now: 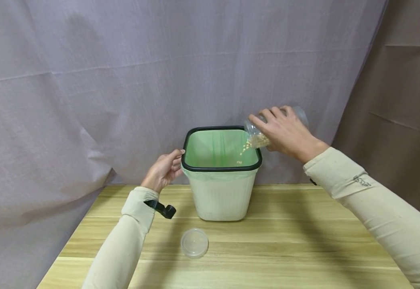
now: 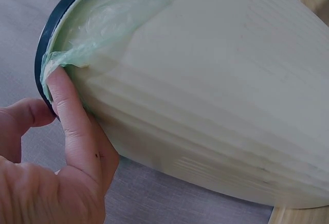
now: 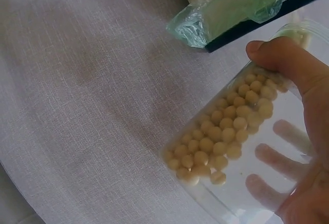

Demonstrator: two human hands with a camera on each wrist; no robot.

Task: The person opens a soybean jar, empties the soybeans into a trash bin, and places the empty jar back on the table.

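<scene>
1. I see my right hand (image 1: 286, 132) wrapped around a clear jar (image 1: 298, 114), fingers over the top and thumb on the near side. The jar is tipped, mouth pointing down and left over the far right corner of the bin (image 1: 221, 196).
2. The right wrist view shows pale round beans (image 3: 226, 131) pooled along the low side of the jar (image 3: 247, 157), with my fingers (image 3: 280, 157) visible through its clear wall and my thumb (image 3: 288, 62) pressed on the outside.
3. A few beans (image 1: 245, 148) are in the air between the jar mouth and the inside of the bin.
4. The bin is cream-coloured with ribbed sides, a dark rim (image 1: 195, 130) and a green bag liner (image 1: 213, 146). It stands upright on the wooden table (image 1: 304, 241), toward the far edge, close to the grey cloth backdrop (image 1: 123, 80).
5. My left hand (image 1: 164, 170) is at the bin's left side, just under the rim. In the left wrist view one finger (image 2: 69, 116) lies straight against the bin wall (image 2: 216, 90), its tip at the bunched liner edge (image 2: 67, 59). The other fingers are loosely curled and hold nothing.
6. A clear round lid (image 1: 194, 243) lies flat on the table, near side of the bin, apart from both hands.
7. A black strap end (image 1: 161, 208) hangs at my left wrist.
</scene>
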